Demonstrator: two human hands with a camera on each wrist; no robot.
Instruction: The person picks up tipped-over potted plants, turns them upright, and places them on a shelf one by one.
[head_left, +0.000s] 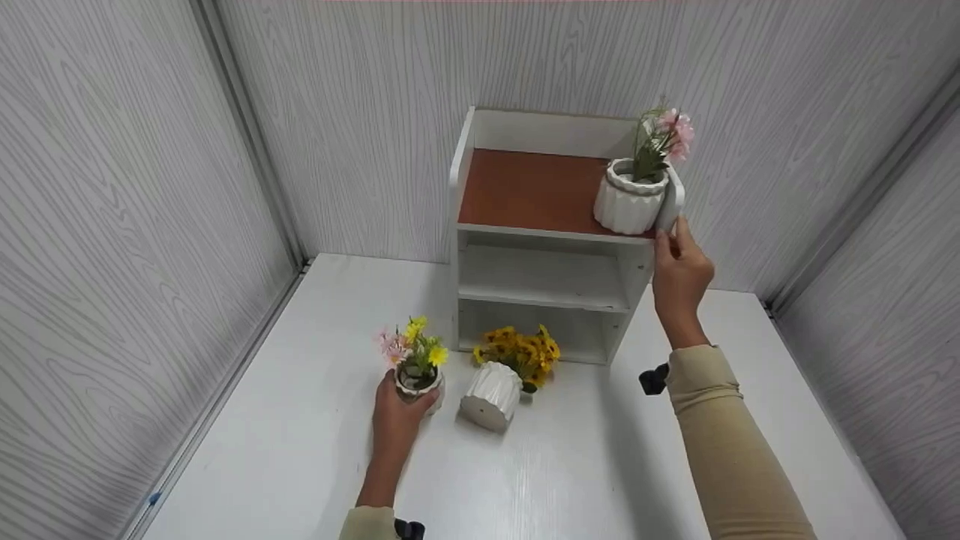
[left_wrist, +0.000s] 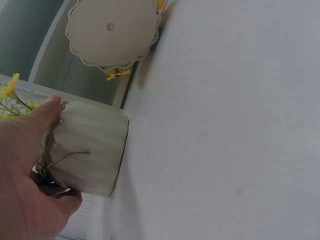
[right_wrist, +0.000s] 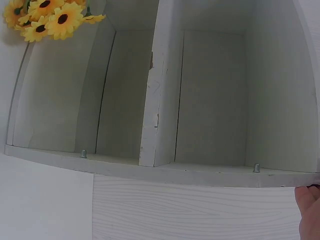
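Note:
My left hand [head_left: 397, 420] grips a small white flowerpot [left_wrist: 92, 145] by its upper part, thumb on one side and fingers on the other. Pink and yellow artificial flowers [head_left: 414, 346] rise from it, and twine circles its neck. The pot stands upright at the table, left of a small white shelf [head_left: 532, 191] with a red-brown top. At the shelf's upper right front corner, my right hand [head_left: 681, 281] pinches the side panel between thumb and fingers. Beside that panel, a white ribbed pot [head_left: 628, 204] with pink flowers [head_left: 677, 135] stands on the top.
Between the left hand and the shelf, another white pot [head_left: 495, 390] lies on its side, base toward me. Its yellow sunflowers [head_left: 521, 351] reach the lowest compartment's front. Two metal shelf pegs [right_wrist: 256, 168] stick out of the side panel. Grey wood-grain walls enclose the white table [head_left: 540, 480].

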